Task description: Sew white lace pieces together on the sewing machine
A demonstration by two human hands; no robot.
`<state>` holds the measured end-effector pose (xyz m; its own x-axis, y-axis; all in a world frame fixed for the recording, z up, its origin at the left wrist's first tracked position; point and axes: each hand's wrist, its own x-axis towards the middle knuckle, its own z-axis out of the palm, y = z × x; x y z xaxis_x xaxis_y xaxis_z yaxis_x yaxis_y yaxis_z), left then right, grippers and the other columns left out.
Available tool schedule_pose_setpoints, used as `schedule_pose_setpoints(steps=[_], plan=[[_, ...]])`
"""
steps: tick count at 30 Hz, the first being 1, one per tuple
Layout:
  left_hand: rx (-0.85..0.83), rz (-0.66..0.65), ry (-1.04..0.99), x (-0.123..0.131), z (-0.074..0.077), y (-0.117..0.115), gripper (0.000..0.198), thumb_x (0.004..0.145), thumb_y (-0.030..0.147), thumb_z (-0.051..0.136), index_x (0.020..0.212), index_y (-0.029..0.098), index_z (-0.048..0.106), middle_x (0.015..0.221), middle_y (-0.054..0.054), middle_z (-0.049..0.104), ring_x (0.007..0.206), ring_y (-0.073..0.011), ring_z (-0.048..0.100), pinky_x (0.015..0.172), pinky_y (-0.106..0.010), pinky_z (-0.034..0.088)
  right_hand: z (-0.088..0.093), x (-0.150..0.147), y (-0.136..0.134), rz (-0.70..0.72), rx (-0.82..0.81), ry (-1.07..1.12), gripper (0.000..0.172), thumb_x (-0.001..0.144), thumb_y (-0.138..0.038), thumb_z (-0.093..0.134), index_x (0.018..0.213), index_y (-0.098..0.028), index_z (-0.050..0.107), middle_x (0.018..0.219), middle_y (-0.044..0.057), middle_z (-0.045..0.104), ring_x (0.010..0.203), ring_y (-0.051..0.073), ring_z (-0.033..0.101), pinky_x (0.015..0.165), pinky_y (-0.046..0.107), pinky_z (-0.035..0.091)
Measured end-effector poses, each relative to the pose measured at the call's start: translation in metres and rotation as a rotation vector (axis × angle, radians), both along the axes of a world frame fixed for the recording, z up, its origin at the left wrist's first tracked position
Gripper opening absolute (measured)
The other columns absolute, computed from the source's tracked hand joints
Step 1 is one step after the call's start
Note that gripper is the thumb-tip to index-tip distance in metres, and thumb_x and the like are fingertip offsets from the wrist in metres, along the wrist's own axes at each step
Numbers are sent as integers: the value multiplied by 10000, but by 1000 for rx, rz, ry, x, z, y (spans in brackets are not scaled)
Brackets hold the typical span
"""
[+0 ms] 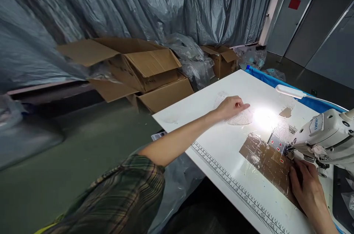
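My left hand (231,107) reaches out over the white sewing table (215,141), fingers curled together on a thin see-through piece (242,117) that lies flat there. My right hand (305,186) rests near the table's front right, fingers bent down on a brown cardboard patch covered with shiny tape (265,160), just below the needle area of a white sewing machine (323,134). What the right fingers pinch, if anything, is hidden.
A lamp (290,92) throws a bright glare on the table. A printed ruler strip (238,189) runs along the table's near edge. Open cardboard boxes (143,71) and plastic bags (190,57) stand on the floor before a grey plastic curtain (138,1).
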<state>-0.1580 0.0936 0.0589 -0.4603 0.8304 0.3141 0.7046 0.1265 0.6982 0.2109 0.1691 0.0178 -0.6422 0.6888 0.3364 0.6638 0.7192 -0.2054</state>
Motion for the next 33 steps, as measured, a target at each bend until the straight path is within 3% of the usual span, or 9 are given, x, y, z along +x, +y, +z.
schedule_pose_setpoints(steps=[5,12,15,19,21,23,26,30,33], plan=[[-229,-167,104,7,5,-7,274,784,409,710,685,185,587,912,-40,599,904,-212,574,808,-315,442,-2,3,0,-11,1,-8,402,953,-431,422,1107,-196,711,1108,161,692,946,313,705,623,381,577],[-224,-224,84,1,12,-12,263,884,289,569,652,166,588,1041,-74,604,889,-188,596,854,-351,477,1,-4,-8,-63,-69,148,466,932,-501,404,1048,-190,732,1083,174,702,796,287,679,641,422,558],[-58,-286,97,19,14,-13,239,892,290,590,703,161,657,1195,-99,596,1003,-208,599,898,-374,493,20,-11,-18,-82,-342,266,499,878,-622,478,921,-202,744,926,146,717,707,251,656,624,385,546],[107,-693,160,76,14,-21,195,916,275,631,768,175,707,1299,-99,605,1193,-243,568,1023,-431,466,39,-20,-34,165,-996,421,644,784,-756,579,1067,-188,687,831,96,679,692,198,623,630,331,542],[123,-924,255,107,12,-24,152,937,229,607,850,165,714,1437,-140,524,1274,-283,538,1069,-486,435,39,-23,-38,214,-1122,398,638,718,-765,657,989,-188,672,707,32,602,595,149,531,566,290,492],[137,-1032,296,131,11,-23,157,943,134,522,962,128,678,1471,-208,478,1343,-307,491,1096,-498,417,37,-24,-39,137,-1115,316,565,697,-752,693,757,-195,620,541,-48,406,495,98,349,481,252,380],[42,-1054,244,146,11,-12,250,876,63,481,1103,118,571,1296,-194,608,1235,-264,572,1107,-479,411,37,-25,-39,84,-1125,287,569,746,-754,641,633,-204,544,507,-73,231,506,88,228,473,248,298],[-137,-1115,160,138,17,0,347,810,141,571,1151,160,514,878,-37,659,827,-194,614,972,-431,488,44,-16,-36,192,-1232,410,529,756,-709,667,809,-183,657,626,-22,460,607,111,376,578,258,384],[-153,-1178,86,125,21,-5,371,750,168,620,1116,162,562,796,-7,607,760,-174,567,885,-379,499,51,0,-33,229,-1323,390,530,749,-692,687,800,-165,689,668,10,541,648,129,449,629,274,422]])
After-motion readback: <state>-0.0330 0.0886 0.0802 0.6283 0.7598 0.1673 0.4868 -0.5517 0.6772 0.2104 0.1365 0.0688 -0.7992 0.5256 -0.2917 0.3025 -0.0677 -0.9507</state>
